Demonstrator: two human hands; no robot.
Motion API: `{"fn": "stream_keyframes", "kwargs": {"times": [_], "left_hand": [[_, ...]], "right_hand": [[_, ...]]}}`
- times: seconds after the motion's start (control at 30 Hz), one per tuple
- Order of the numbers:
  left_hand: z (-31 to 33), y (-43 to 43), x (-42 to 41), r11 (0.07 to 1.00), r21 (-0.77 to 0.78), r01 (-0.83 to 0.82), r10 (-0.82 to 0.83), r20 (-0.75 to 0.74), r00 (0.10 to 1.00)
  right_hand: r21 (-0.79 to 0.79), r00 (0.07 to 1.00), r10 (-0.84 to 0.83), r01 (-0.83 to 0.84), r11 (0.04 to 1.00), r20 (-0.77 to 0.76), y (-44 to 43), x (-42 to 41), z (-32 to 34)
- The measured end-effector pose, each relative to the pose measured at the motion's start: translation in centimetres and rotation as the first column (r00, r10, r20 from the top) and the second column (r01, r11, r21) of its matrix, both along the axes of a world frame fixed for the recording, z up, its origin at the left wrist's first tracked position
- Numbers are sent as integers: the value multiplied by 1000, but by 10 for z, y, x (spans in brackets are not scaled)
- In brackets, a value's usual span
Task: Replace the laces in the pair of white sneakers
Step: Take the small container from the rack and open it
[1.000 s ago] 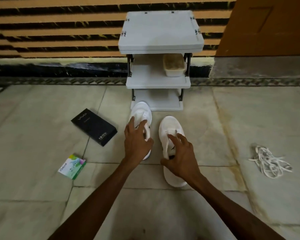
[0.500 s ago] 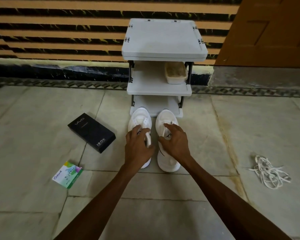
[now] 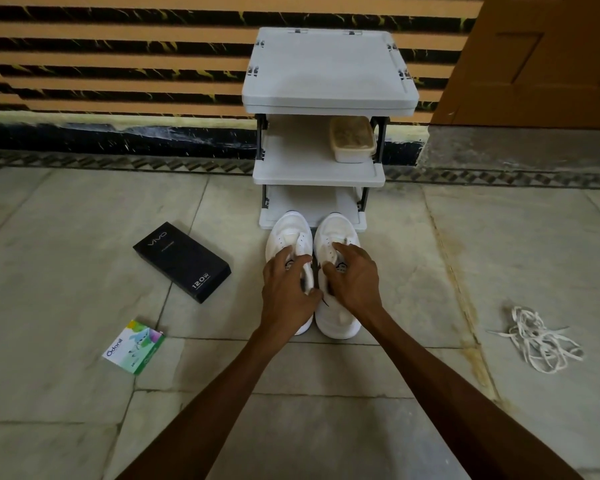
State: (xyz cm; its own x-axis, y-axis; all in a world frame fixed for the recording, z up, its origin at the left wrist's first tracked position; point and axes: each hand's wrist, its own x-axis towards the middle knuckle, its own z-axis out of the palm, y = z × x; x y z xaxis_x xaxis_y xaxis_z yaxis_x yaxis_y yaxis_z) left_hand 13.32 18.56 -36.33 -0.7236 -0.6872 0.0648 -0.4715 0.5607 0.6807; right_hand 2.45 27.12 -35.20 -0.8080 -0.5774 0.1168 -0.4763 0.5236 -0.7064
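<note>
Head view: both hands are on the pair of white sneakers, centre of frame, toes touching the bottom shelf of the grey shoe rack.

Step, my read: pair is being set side by side on the floor tiles; lacing not yet begun. No laces seen across either tongue, though the hands cover much of the eyelet rows, so can't be sure.

Grip: left hand grips the left sneaker, fingers curled over the top, thumb on the inner side. Right hand grips the right sneaker likewise, index finger out along the tongue.

Next prob. calls for letting go of one shoe and reaching far to mid-right of frame, where the loose white laces lie in a tangle, well apart from the pair. Old or new ones, can't tell. Needs one end teased free first.

Looks: sneakers are clean white w/ thick soles, dark trim by the collars, touching or nearly so along their inner sides, both upright.
</note>
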Motion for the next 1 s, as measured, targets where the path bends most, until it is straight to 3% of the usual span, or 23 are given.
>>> {"fn": "stream_keyframes", "kwargs": {"times": [0.33, 0.47, 0.53, 0.77, 0.87, 1.0], "left_hand": [[4, -5, -3, 998, 58, 13, -14, 10, 1000], [21, -28, -9, 951, 305, -53, 110, -173, 979], [35, -44, -17, 927, 369, -60, 154, -232, 960], [91, -88, -95, 872, 486, 61, 113, -323, 940], [105, -99, -133, 838, 544, 34, 162, -308, 938], [108, -105, -158, 880, 475, -12, 157, -268, 950]], "right_hand": [[43, 993, 39, -44, 998, 110, 2, -9, 8], [30, 967, 28, -37, 999, 252, 11, -33, 27], [-23, 969, 16, -11, 1000, 245, 10, -50, 43], [-365, 816, 1, 257, 895, 578, -32, -119, 108], [-317, 782, -84, 345, 884, 618, -53, -140, 110], [-266, 783, -185, 409, 873, 594, -77, -159, 95]]}}
